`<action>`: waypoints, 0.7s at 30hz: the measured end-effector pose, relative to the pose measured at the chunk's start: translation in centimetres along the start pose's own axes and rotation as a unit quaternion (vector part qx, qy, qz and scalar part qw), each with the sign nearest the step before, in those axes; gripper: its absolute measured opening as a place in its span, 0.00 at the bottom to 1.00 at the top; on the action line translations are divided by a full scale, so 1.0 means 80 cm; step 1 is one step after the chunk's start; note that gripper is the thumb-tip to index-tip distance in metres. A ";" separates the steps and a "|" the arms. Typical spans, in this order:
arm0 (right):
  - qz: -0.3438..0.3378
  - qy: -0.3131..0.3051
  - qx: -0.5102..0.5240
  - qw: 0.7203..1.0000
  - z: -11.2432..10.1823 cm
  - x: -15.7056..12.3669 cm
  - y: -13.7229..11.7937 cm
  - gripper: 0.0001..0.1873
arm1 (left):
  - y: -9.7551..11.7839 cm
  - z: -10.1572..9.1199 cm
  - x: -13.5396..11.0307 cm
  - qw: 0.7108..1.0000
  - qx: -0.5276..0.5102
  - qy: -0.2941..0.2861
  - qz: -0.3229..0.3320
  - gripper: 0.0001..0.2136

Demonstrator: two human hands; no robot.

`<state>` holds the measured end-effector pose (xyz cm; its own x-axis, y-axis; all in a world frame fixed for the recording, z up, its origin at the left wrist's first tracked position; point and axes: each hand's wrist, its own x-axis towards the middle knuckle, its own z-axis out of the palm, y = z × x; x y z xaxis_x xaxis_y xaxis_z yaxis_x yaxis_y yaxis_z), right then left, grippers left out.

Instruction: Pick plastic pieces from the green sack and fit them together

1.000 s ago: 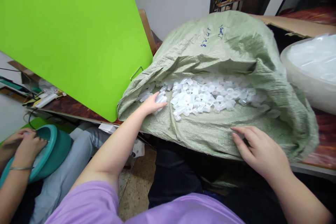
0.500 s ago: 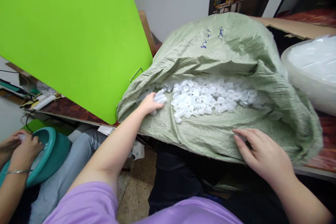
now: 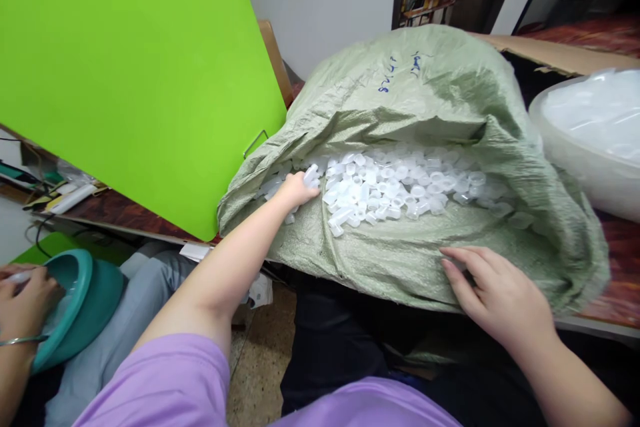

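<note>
A large pale green woven sack (image 3: 400, 253) lies open-mouthed on the table in front of me. Small translucent plastic caps (image 3: 385, 187), like short tubes with rims, are heaped in its mouth. At the left end of the heap my left hand (image 3: 299, 189) is closed around a few of these caps, which show between thumb and fingers; most of its fingertips are hidden. My right hand (image 3: 493, 287) rests on the sack's front lip with its thumb and fingers apart, holding nothing that I can see.
A whitish tub (image 3: 590, 153) full of translucent pieces stands right of the sack. A bright green board (image 3: 150, 80) leans at the left. At lower left, a co-worker's hands (image 3: 30, 297) hold something pale over a teal basin (image 3: 103, 307).
My left hand, with the caps in it, has shifted slightly right and away from me toward the heap. My right hand stays on the sack's lip. The view has turned slightly.
</note>
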<state>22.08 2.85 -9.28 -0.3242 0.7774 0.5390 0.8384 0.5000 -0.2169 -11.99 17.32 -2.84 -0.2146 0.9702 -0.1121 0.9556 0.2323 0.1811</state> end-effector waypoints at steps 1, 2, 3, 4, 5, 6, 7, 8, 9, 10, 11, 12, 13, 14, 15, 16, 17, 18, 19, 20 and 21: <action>0.000 0.000 0.000 1.000 0.000 0.000 0.000 0.15 | 0.002 0.001 -0.001 1.000 0.001 0.010 0.009 0.29; 0.000 0.000 0.000 1.000 0.000 0.000 0.000 0.15 | 0.003 0.002 -0.001 1.000 0.001 0.017 0.020 0.27; 0.000 0.001 0.002 1.000 -0.001 0.000 0.000 0.15 | 0.005 0.002 -0.002 0.999 0.000 0.022 0.031 0.25; -0.001 0.001 0.004 1.000 -0.001 0.000 0.000 0.15 | 0.006 0.001 -0.002 0.999 -0.002 0.026 0.040 0.23; -0.001 0.002 0.006 1.000 -0.001 0.000 0.000 0.15 | 0.007 0.001 -0.002 0.998 -0.003 0.029 0.046 0.21; -0.001 0.002 0.007 1.000 -0.001 -0.001 0.001 0.15 | 0.008 0.000 -0.002 0.998 -0.005 0.032 0.051 0.20; -0.001 0.002 0.007 1.000 -0.001 -0.001 0.001 0.15 | 0.008 -0.001 -0.002 0.998 -0.006 0.037 0.055 0.19; -0.002 0.002 0.006 1.000 -0.001 -0.001 0.001 0.15 | 0.009 -0.001 -0.002 0.997 -0.008 0.040 0.059 0.18; -0.001 0.000 0.006 1.000 -0.001 -0.001 0.001 0.15 | 0.009 -0.001 -0.002 0.997 -0.009 0.044 0.062 0.17; -0.001 0.000 0.006 1.000 -0.001 -0.001 0.001 0.14 | 0.009 -0.001 -0.002 0.997 -0.009 0.047 0.064 0.17; 0.000 -0.001 0.007 1.000 -0.001 -0.001 0.000 0.14 | 0.009 -0.002 -0.003 0.997 -0.011 0.050 0.065 0.16; 0.002 -0.001 0.008 1.000 -0.001 -0.002 0.000 0.14 | 0.008 -0.003 -0.003 0.996 -0.018 0.054 0.064 0.16; 0.006 0.001 0.010 1.000 -0.001 -0.002 0.000 0.14 | 0.008 -0.005 -0.004 0.996 -0.032 0.061 0.061 0.17; 0.014 0.004 0.014 1.000 0.000 -0.003 0.000 0.13 | 0.008 -0.009 -0.006 0.995 -0.054 0.069 0.057 0.17; 0.027 0.006 0.022 0.999 0.001 -0.004 0.001 0.14 | 0.008 -0.014 -0.010 0.992 -0.088 0.078 0.053 0.18; 0.045 0.009 0.035 0.998 0.002 -0.005 0.002 0.14 | 0.008 -0.021 -0.016 0.986 -0.131 0.086 0.053 0.19; 0.072 0.014 0.058 0.996 0.003 -0.007 0.004 0.15 | 0.008 -0.029 -0.025 0.978 -0.180 0.090 0.058 0.20; 0.104 0.024 0.090 0.990 0.004 -0.008 0.005 0.17 | 0.009 -0.038 -0.037 0.966 -0.233 0.087 0.068 0.22; 0.141 0.035 0.130 0.981 0.004 -0.009 0.007 0.19 | 0.011 -0.045 -0.053 0.951 -0.287 0.074 0.084 0.24; 0.179 0.049 0.174 0.967 0.003 -0.009 0.008 0.21 | 0.013 -0.052 -0.072 0.935 -0.338 0.045 0.103 0.25; 0.207 0.060 0.217 0.952 0.000 -0.009 0.007 0.22 | 0.016 -0.055 -0.094 0.915 -0.387 0.006 0.115 0.26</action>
<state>22.75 2.54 -9.79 0.0690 0.9057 0.4182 0.6144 0.2917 -0.7331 -10.06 10.66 2.54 -0.0329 0.9991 0.0261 0.5479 -0.0038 0.8365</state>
